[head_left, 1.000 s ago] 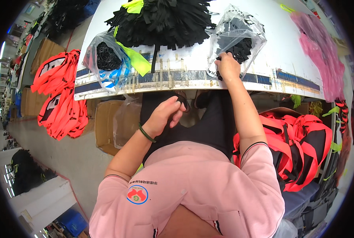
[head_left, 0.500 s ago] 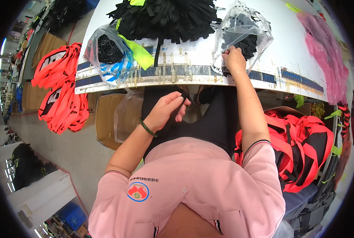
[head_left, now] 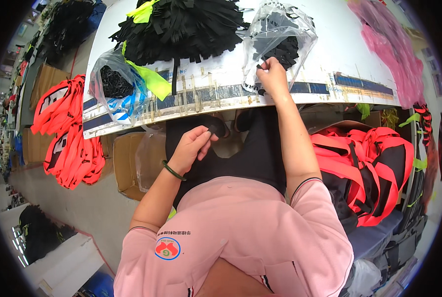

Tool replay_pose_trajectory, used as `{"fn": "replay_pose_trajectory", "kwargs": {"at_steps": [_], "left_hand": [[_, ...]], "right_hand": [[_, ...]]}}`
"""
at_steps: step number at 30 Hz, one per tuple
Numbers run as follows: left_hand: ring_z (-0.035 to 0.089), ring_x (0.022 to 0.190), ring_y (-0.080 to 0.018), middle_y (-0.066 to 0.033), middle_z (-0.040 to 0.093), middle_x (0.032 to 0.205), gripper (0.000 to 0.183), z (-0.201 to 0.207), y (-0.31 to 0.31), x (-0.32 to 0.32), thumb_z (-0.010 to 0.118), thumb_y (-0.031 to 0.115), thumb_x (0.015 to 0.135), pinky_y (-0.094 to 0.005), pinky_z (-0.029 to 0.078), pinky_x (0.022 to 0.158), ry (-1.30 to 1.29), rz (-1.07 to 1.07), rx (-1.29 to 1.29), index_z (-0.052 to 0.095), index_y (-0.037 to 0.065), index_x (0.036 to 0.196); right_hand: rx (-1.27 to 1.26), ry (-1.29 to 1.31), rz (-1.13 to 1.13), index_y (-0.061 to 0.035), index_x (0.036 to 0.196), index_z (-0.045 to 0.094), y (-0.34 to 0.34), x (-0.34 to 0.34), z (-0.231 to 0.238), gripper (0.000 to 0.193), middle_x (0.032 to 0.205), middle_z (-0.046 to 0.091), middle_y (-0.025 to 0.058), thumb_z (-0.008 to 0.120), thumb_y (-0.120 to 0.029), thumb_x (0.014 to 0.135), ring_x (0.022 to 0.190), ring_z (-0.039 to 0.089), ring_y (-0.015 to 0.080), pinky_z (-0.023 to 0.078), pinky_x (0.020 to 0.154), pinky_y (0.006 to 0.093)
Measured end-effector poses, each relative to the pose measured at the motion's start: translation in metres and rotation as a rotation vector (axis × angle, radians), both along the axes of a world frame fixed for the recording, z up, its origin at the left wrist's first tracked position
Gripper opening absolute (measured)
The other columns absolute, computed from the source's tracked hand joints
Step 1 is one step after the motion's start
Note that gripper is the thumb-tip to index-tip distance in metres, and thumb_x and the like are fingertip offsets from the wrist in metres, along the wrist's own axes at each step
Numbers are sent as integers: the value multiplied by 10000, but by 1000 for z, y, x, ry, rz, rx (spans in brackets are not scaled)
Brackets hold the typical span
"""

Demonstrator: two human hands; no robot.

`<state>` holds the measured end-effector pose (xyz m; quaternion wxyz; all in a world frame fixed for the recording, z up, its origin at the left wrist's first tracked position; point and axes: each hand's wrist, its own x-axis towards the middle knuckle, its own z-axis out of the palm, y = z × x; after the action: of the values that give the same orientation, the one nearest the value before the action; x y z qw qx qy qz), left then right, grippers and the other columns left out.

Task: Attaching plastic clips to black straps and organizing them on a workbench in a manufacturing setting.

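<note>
My left hand (head_left: pixel 195 147) is held over my lap, just off the table's near edge. Its thumb and forefinger pinch a small black strap piece (head_left: pixel 212 129), mostly lost against the dark trousers. My right hand (head_left: pixel 272 78) reaches onto the table at the near side of a clear plastic bag (head_left: pixel 307 35). Its fingertips are pinched together by a small dark bit, whose kind I cannot make out. Inside that bag lie black pieces (head_left: pixel 285 52). Left of it spreads a large heap of black strips (head_left: pixel 191 29).
On the white table (head_left: pixel 325 64), a second clear bag holds black buckles (head_left: pixel 114 81) beside a neon-yellow strip (head_left: pixel 154 83). Pink plastic (head_left: pixel 387 49) drapes the right end. Red-and-black bags (head_left: pixel 364 173) are piled at my right; red bundles (head_left: pixel 65 109) hang at the left. A cardboard box (head_left: pixel 127 168) stands below.
The view has shifted, so the table's things sit farther left. My left hand has drawn slightly toward my body, with less black strap showing. My right hand stays by the bag.
</note>
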<state>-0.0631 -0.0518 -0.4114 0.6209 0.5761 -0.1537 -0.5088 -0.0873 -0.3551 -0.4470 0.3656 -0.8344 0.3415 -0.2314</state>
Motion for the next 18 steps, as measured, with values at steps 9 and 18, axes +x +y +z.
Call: {"fn": "replay_pose_trajectory", "kwargs": {"at_steps": [9,18], "left_hand": [[337,433,-46,32,430,572,182,-13,-8,2,471,188,940,-183,274,410,24,6,77,555,29,908],[357,436,-40,21,455,591,147,-17,-10,3,504,186,929,-180,281,411,8,15,109,528,42,918]], "right_hand": [[402,-308,164,-14,828,548,78,-51,25,96,675,538,12,615,-15,758,580,468,75,407,562,214],[109,-194,678,-44,916,610,123,-67,50,237,824,585,88,587,84,719,713,643,213,508,602,289]]}}
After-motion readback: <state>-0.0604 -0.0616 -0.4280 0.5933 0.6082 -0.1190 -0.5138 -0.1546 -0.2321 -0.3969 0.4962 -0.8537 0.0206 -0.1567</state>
